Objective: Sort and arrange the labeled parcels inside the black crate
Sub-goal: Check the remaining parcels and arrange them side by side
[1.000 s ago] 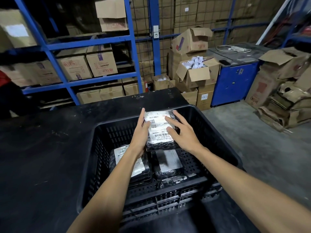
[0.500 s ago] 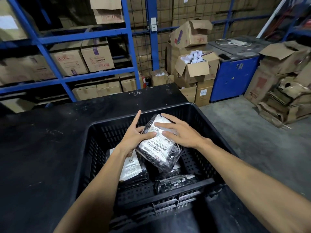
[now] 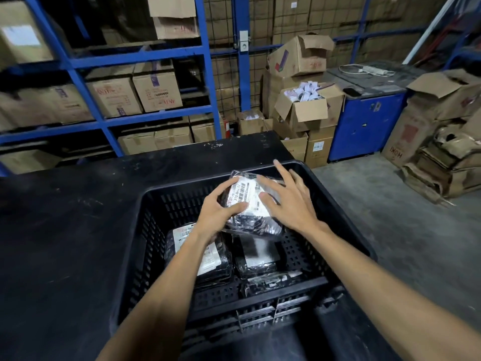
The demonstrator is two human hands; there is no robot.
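Observation:
A black slatted crate point(image 3: 346, 212) sits on the black table. Over its far half I hold a plastic-wrapped black parcel with a white barcode label point(image 3: 243, 196). My left hand point(image 3: 218, 217) grips its left edge, thumb on the label. My right hand point(image 3: 289, 204) lies on its right side with fingers spread. Below, on the crate floor, lie a labeled parcel at the left point(image 3: 208, 259), partly under my left forearm, another at the middle point(image 3: 257, 254), and a small wrapped one by the near wall point(image 3: 270, 281).
The black table point(image 3: 65, 243) spreads left of the crate. Blue shelving point(image 3: 205, 74) with cardboard boxes stands behind. Stacked open cartons point(image 3: 307, 108), a blue cabinet point(image 3: 364, 126) and flattened cardboard point(image 3: 437, 162) line the right, with grey floor point(image 3: 403, 243) beside the crate.
The held parcel has turned from a tilted pose to lie flatter and moved toward the crate's far wall. My right hand's fingers have spread wider over it.

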